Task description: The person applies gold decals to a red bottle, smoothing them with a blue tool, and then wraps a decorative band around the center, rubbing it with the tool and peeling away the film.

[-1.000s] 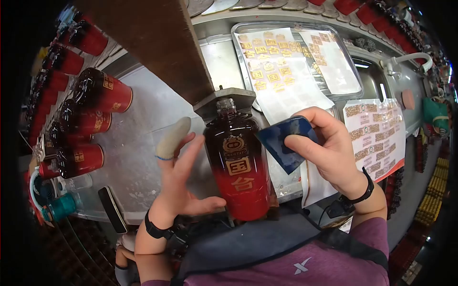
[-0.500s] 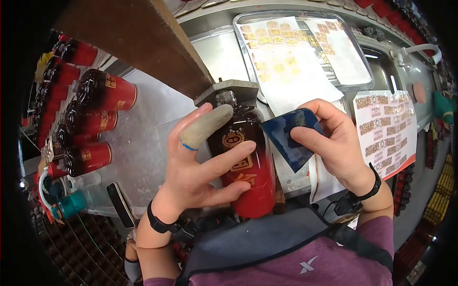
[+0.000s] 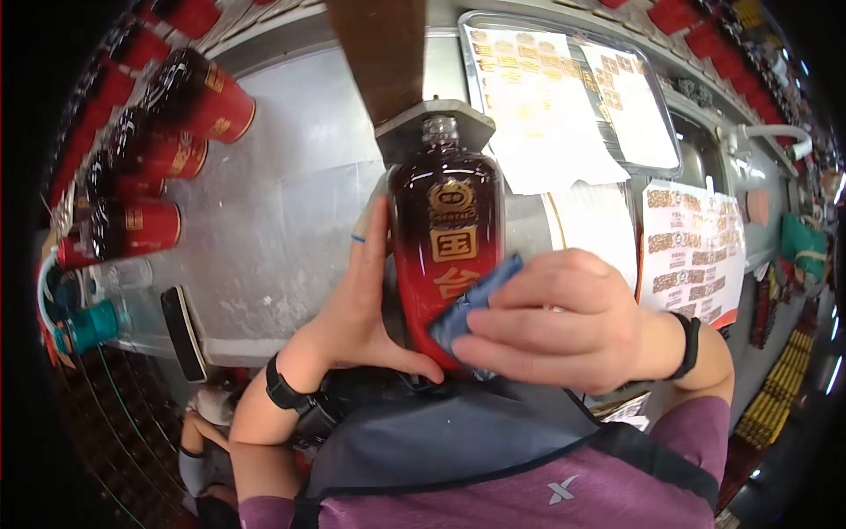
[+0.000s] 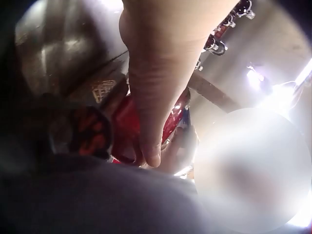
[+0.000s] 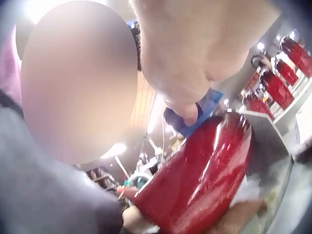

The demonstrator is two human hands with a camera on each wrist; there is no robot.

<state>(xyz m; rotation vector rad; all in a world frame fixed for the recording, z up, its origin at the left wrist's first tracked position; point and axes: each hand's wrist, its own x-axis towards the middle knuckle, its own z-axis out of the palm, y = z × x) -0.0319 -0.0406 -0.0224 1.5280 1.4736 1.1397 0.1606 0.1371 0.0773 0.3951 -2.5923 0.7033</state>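
A dark-to-red glass bottle (image 3: pixel 451 163) with gold emblem and characters lies along a metal holder, its neck toward the wooden beam. My left hand (image 3: pixel 348 317) holds the bottle by its left side, thumb near the base and fingers partly hidden along its edge. A pale finger cot with a blue rim covers one of those fingers. My right hand (image 3: pixel 564 322) pinches a thin blue scraper (image 3: pixel 449 326) against the lower red part, just below the gold characters. The right wrist view shows the scraper (image 5: pixel 210 105) at the glossy red bottle (image 5: pixel 204 165).
Similar bottles (image 3: pixel 216 101) stand at the left of the metal table (image 3: pixel 282 212). A tray (image 3: pixel 674 150) with gold decal sheets (image 3: pixel 529 115) is at the back right, near a sink. Another printed sheet (image 3: pixel 692 247) lies right. A phone (image 3: pixel 183 333) rests at the front-left edge.
My left hand has gone from over the bottle's front to its left side. My right hand has brought the blue scraper from beside the bottle down and left onto its lower front.
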